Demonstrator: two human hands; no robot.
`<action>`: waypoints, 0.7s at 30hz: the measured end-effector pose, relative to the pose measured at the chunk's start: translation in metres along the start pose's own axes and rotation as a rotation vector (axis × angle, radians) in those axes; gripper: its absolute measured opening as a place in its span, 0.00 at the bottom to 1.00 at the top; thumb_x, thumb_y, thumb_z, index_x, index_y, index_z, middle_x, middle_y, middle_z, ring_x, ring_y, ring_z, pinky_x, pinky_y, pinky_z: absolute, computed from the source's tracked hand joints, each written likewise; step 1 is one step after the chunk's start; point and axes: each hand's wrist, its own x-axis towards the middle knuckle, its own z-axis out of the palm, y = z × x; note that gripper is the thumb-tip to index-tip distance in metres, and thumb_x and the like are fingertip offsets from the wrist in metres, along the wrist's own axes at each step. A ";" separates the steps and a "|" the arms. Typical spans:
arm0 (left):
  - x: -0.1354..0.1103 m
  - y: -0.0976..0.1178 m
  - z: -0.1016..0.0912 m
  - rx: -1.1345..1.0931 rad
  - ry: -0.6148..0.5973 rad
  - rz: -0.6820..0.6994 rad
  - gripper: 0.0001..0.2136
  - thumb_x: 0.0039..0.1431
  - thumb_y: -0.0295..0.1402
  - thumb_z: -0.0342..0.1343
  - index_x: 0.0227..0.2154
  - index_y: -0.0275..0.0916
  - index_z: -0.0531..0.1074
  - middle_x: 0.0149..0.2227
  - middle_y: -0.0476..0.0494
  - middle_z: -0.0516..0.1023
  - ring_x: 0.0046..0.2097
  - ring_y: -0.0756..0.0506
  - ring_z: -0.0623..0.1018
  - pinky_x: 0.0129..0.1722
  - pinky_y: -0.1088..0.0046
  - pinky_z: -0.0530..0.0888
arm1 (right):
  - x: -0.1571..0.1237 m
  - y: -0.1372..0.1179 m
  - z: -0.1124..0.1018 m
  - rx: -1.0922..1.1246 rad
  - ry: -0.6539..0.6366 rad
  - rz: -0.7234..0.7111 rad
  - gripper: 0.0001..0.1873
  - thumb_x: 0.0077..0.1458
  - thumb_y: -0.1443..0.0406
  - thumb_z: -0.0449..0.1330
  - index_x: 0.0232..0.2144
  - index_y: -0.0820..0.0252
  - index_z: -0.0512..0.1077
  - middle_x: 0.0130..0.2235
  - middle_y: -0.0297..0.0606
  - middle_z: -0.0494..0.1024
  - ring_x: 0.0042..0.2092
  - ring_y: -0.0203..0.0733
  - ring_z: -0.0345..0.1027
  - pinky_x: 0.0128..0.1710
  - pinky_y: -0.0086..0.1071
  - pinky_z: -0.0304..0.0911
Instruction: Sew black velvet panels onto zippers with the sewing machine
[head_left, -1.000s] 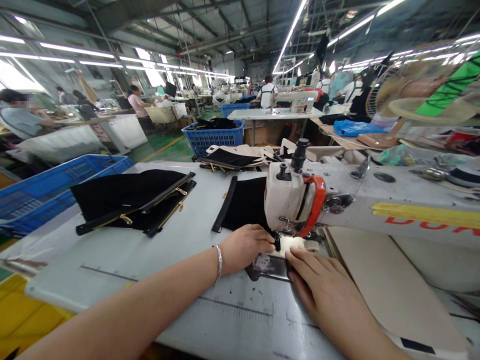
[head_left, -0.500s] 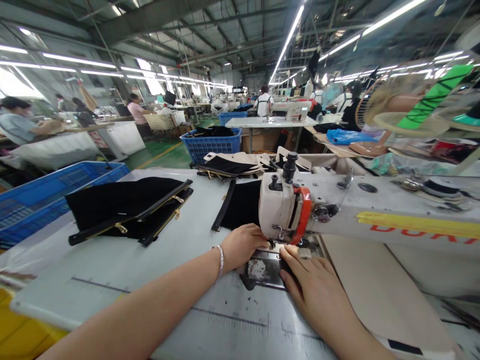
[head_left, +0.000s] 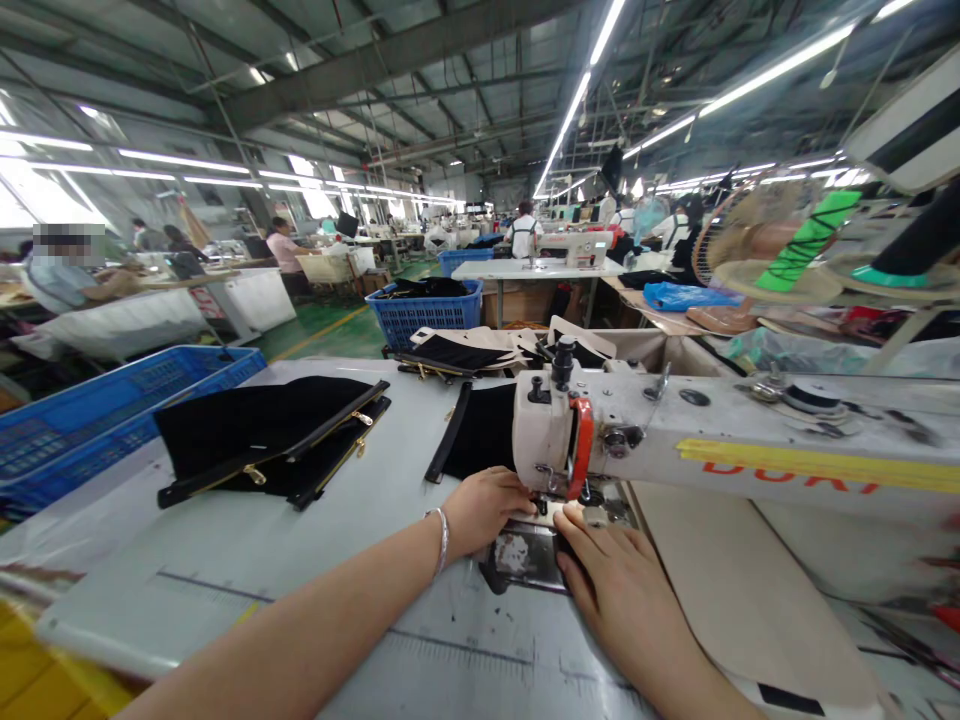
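Observation:
At the needle of a white sewing machine (head_left: 544,425), my left hand (head_left: 484,510) is closed at the left edge of a beige panel (head_left: 716,570), its fingertips partly hidden by the machine head. My right hand (head_left: 622,575) lies flat, fingers stretched out, on the panel's near edge just right of the presser foot. The panel extends right beneath the machine arm. Black fabric with a dark edge strip (head_left: 480,430) sits behind my left hand. In front of both hands is the metal needle plate (head_left: 525,555).
Black zippered pieces (head_left: 270,430) lie on the table's left. A blue crate (head_left: 127,400) stands beyond the left edge, another blue crate (head_left: 427,312) behind. Beige and black pieces (head_left: 472,350) are piled at the back. Thread cones (head_left: 810,240) stand right; people sit farther off.
The camera view has tilted up and shifted slightly, so the scene sits lower. Both hands stay at the needle, with hardly any movement relative to the machine.

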 end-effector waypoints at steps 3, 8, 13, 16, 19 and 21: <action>0.003 -0.007 -0.010 0.066 -0.044 0.006 0.11 0.62 0.28 0.51 0.44 0.41 0.75 0.48 0.47 0.78 0.50 0.47 0.74 0.53 0.70 0.71 | -0.001 0.001 0.002 -0.023 0.031 0.010 0.21 0.62 0.64 0.51 0.58 0.53 0.61 0.56 0.36 0.68 0.56 0.45 0.58 0.53 0.42 0.53; 0.012 -0.027 -0.027 0.244 -0.222 0.140 0.14 0.65 0.28 0.47 0.50 0.40 0.70 0.55 0.42 0.71 0.57 0.46 0.69 0.59 0.68 0.65 | -0.003 0.005 0.010 -0.071 0.154 0.010 0.23 0.59 0.62 0.54 0.56 0.56 0.63 0.54 0.40 0.67 0.55 0.49 0.58 0.53 0.43 0.55; 0.000 -0.046 -0.052 0.417 -0.223 -0.116 0.14 0.60 0.21 0.45 0.44 0.36 0.73 0.37 0.39 0.76 0.43 0.42 0.75 0.44 0.63 0.74 | -0.005 0.011 0.018 -0.112 0.260 -0.067 0.21 0.58 0.63 0.54 0.54 0.58 0.65 0.52 0.42 0.69 0.51 0.49 0.62 0.49 0.42 0.58; -0.024 -0.045 -0.065 0.445 -0.183 -0.217 0.20 0.55 0.21 0.49 0.49 0.40 0.71 0.43 0.40 0.76 0.47 0.41 0.74 0.47 0.61 0.73 | -0.003 0.014 0.022 -0.106 0.286 -0.103 0.21 0.57 0.63 0.55 0.53 0.57 0.67 0.50 0.41 0.71 0.49 0.48 0.64 0.47 0.41 0.59; -0.043 -0.047 -0.066 0.399 -0.177 -0.251 0.31 0.54 0.31 0.56 0.62 0.48 0.57 0.63 0.42 0.62 0.62 0.39 0.63 0.60 0.57 0.65 | 0.002 0.012 0.022 -0.034 0.246 -0.083 0.20 0.57 0.66 0.55 0.53 0.55 0.67 0.50 0.40 0.72 0.50 0.48 0.63 0.49 0.42 0.57; -0.039 -0.052 -0.055 0.405 -0.099 -0.315 0.26 0.61 0.36 0.51 0.62 0.46 0.57 0.65 0.41 0.59 0.64 0.39 0.60 0.61 0.57 0.63 | 0.004 0.006 0.014 0.081 0.215 -0.020 0.20 0.57 0.69 0.54 0.52 0.55 0.68 0.50 0.40 0.73 0.52 0.48 0.62 0.51 0.44 0.55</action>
